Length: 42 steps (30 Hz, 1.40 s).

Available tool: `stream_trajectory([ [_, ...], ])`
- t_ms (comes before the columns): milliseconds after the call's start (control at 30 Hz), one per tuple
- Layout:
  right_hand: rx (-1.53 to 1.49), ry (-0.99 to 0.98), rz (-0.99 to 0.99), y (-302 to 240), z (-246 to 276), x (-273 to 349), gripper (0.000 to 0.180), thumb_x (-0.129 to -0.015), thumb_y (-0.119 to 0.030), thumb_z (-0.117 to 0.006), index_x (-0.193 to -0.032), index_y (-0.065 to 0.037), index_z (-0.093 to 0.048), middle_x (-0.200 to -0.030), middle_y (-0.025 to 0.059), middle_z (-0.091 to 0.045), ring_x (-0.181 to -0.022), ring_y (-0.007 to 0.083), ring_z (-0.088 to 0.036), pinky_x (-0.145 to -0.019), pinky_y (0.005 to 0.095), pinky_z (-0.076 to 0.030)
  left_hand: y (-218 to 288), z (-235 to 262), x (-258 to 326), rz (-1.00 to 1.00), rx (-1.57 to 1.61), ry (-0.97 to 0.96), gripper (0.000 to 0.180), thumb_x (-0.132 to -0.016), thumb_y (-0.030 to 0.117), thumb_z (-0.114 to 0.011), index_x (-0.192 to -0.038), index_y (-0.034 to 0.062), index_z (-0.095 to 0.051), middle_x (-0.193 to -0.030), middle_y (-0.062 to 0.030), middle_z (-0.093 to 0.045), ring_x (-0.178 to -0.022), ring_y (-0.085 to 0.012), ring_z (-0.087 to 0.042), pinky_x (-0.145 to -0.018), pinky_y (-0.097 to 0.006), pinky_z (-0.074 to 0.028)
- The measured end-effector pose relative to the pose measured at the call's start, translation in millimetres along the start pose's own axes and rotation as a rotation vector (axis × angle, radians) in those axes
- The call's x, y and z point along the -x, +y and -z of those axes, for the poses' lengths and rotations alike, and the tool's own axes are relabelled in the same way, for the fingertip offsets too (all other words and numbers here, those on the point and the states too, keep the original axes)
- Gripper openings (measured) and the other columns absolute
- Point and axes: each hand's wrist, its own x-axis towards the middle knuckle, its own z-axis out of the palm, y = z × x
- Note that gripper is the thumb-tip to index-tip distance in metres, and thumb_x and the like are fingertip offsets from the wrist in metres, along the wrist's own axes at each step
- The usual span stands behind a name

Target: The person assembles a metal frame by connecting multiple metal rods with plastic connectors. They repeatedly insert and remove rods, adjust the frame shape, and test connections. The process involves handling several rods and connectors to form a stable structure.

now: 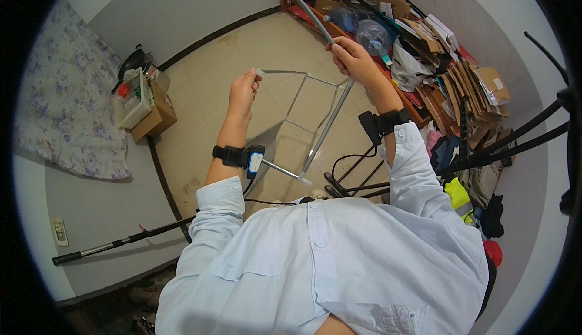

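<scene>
Between my hands is a frame of thin silvery metal tubes [328, 125], with whitish plastic pieces at some ends. My left hand [244, 91] is closed on one corner of the frame, its thumb and fingers pinching the whitish end. Farther up and to the right, my right hand [353, 60] wraps round a grey metal tube [306, 10] that slants up and away to the left. Whether this tube joins the frame is hidden by my fingers. A grey panel [262, 147] hangs beside the frame, below my left hand. Dark straps with small devices circle both wrists.
Stacked flattened cardboard [467, 95], clear plastic jugs [373, 36] and bags line the right wall. At left stand a cardboard box [159, 113] and a white bin [134, 101] beside a floral curtain [66, 92]. Black poles [515, 144] reach in from the right. A telescopic pole [121, 242] lies lower left.
</scene>
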Motion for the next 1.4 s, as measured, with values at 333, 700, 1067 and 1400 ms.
stream_trajectory([
  [333, 0.098, -0.040, 0.026, 4.4, 3.0, -0.8, 0.025, -0.096, -0.021, -0.045, -0.105, -0.002, -0.058, -0.060, -0.0038, -0.043, -0.048, 0.0045, -0.037, -0.044, 0.0187, -0.030, -4.2, 1.1, -3.4, -0.028, 0.018, 0.048, 0.033, -0.092, 0.034, -0.050, -0.080, 0.0051, -0.059, -0.059, 0.0081, -0.042, -0.053, -0.0029, -0.032, -0.049, -0.019, -0.025],
  [700, 0.049, -0.030, 0.019, 4.6, 3.2, -4.6, 0.026, -0.096, -0.021, -0.047, -0.108, -0.002, -0.059, -0.059, -0.0041, -0.043, -0.048, 0.0044, -0.037, -0.044, 0.0188, -0.030, -2.1, 4.6, -4.8, -0.063, 0.042, 0.040, 0.034, -0.092, 0.036, -0.050, -0.079, 0.0057, -0.058, -0.059, 0.0074, -0.040, -0.050, -0.0023, -0.030, -0.046, -0.018, -0.023],
  [1067, 0.073, -0.026, 0.006, 4.0, -0.7, -0.9, 0.025, -0.096, -0.021, -0.047, -0.107, -0.003, -0.060, -0.060, -0.0036, -0.045, -0.049, 0.0048, -0.038, -0.044, 0.0197, -0.030, -2.0, 4.9, -3.3, -0.056, 0.020, 0.042, 0.034, -0.092, 0.036, -0.050, -0.079, 0.0058, -0.059, -0.059, 0.0072, -0.041, -0.051, -0.0024, -0.030, -0.046, -0.018, -0.024],
  [1400, 0.223, -0.118, -0.105, 2.6, -0.5, 5.2, 0.026, -0.095, -0.019, -0.048, -0.107, -0.002, -0.062, -0.061, -0.0033, -0.045, -0.053, 0.0059, -0.040, -0.049, 0.0215, -0.032, -3.1, 5.7, -5.8, -0.099, -0.017, 0.060, 0.034, -0.091, 0.036, -0.049, -0.079, 0.0064, -0.060, -0.060, 0.0078, -0.041, -0.054, -0.0038, -0.032, -0.051, -0.020, -0.026],
])
